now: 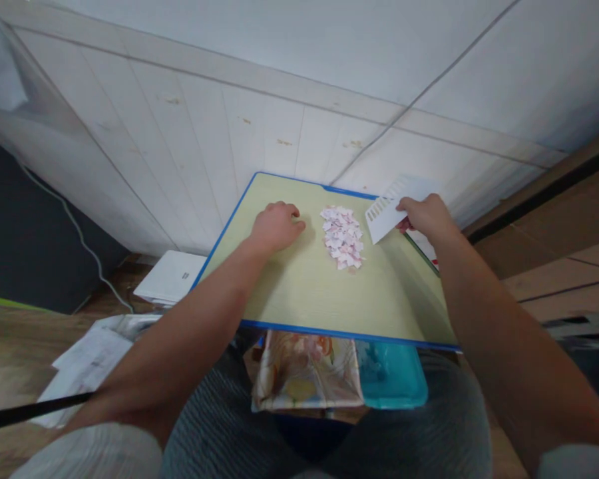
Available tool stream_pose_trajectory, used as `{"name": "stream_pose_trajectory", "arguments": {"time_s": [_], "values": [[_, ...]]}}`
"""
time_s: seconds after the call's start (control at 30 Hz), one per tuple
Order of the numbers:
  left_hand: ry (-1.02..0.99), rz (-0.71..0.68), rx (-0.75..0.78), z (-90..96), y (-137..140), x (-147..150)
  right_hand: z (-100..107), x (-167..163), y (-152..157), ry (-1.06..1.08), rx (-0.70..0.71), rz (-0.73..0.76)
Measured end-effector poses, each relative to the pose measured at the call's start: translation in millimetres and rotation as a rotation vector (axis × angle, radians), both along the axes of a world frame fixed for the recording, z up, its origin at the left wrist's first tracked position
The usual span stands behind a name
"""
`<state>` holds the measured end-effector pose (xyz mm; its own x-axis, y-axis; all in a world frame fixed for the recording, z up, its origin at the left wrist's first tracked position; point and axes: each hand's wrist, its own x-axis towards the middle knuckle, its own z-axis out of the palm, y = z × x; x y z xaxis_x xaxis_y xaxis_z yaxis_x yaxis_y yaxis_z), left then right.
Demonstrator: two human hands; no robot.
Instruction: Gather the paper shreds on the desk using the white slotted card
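Note:
On the pale yellow board with a blue rim lies a heap of small white-and-pink paper scraps. Just left of the heap, my left hand rests low over the board, fingers loosely curled and thumb apart, with nothing visible in it. My right hand pinches a white card with a row of slots, held tilted above the board's right side. Beneath that hand a small red patterned thing shows, partly hidden, beside a dark-green-edged flat item.
A white panelled wall with a grey cable stands behind the board. Below its front edge are a patterned tray and a teal plastic tub. A white box and papers lie at left; cardboard stands right.

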<state>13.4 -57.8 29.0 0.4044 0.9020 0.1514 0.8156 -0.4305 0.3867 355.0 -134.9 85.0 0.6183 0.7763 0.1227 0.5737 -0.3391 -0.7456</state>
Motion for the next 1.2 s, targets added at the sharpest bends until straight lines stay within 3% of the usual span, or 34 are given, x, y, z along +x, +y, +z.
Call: {"name": "stream_pose_trajectory", "arguments": {"time_s": [0.17, 0.4, 0.6, 0.73, 0.83, 1.0, 1.2], "values": [[-0.010, 0.012, -0.010, 5.7, -5.8, 0.0, 16.6, -34.3, 33.1, -0.246, -0.147, 0.100], [-0.056, 0.023, -0.005, 7.3, -8.3, 2.9, 26.1, -62.6, 20.9, -0.367, -0.198, 0.268], [-0.051, 0.055, -0.011, 9.3, -9.7, 2.8, 37.9, -79.2, 31.2, -0.189, -0.028, 0.163], [-0.057, 0.101, 0.002, 6.4, -5.4, 0.5, 21.1, -129.5, 54.0, 0.172, 0.004, 0.212], [-0.066, 0.119, 0.001, 4.2, -2.6, -0.1, 4.4, -153.2, 61.6, 0.228, -0.019, 0.203], [-0.090, 0.117, -0.007, 5.9, -2.9, 1.7, -10.2, -135.1, 40.4, 0.227, 0.012, 0.118], [-0.107, 0.115, -0.012, 7.1, -3.0, 2.3, -5.4, -107.8, 10.8, 0.226, 0.090, 0.057]]}}
